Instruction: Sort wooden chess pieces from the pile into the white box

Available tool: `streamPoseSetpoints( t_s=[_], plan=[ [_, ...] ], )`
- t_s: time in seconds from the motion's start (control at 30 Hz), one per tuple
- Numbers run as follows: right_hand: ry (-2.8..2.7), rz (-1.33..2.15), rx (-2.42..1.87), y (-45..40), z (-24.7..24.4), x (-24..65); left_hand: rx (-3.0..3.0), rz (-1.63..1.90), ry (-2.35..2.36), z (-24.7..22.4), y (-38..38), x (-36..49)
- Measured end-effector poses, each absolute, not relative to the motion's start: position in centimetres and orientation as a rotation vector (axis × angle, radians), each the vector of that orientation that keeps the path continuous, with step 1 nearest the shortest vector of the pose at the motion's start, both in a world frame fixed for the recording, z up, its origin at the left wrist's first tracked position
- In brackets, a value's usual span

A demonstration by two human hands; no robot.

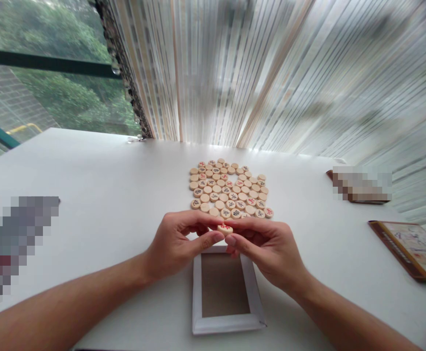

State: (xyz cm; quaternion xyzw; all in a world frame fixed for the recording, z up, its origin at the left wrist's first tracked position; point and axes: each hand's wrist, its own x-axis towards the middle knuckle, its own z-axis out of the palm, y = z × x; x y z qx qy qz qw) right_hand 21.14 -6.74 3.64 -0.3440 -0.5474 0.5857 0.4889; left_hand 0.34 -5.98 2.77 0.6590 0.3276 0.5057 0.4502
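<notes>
So the worktop (117, 190) is a smooth, plain white slab, and at the back there's a stringy, sheer curtain (213, 73) hanging in thin vertical strands. Off on the right lies a flat rectangular box (414, 251) with brown edges and a printed top. Nearest the person is a shallow white box (230, 322), also rectangular, smooth rim around a flat brown inside. Left hand (179, 241) and right hand (271, 246) meet around its far edge, fingers of both pinching one little disc (225, 230) between thumbs and forefingers. Just beyond is a loose, single-layer patch of chunky round wood-look pieces (216, 189), some blank, some with red or black characters. The pinched one's the same pale, rounded shape, red marking facing up.
</notes>
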Motion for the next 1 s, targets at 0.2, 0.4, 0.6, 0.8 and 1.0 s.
streamPoseSetpoints(
  t_s=[0.2, 0.4, 0.6, 0.8, 1.0],
  plan=[
    [-1.344, 1.415, -0.884, -6.76, 4.17, 20.94, 1.652, 1.24, 0.831, 2.8, -6.2, 0.37],
    [-1.325, 1.481, -0.891, -6.67, 4.44, 20.97, 1.618, 1.223, 0.725, 2.57, -6.36, 0.66],
    [-1.237, 1.634, -0.955, -6.9, 4.41, 21.0, 1.681, 1.209, 0.741, 2.81, -6.33, 0.81],
    [-1.202, 1.687, -0.988, -7.04, 4.36, 20.88, 1.824, 1.191, 0.736, 2.7, -6.42, 0.66],
    [-1.27, 1.669, -0.974, -7.09, 4.6, 21.02, 1.953, 1.171, 0.729, 2.87, -6.39, 0.53]
  ],
)
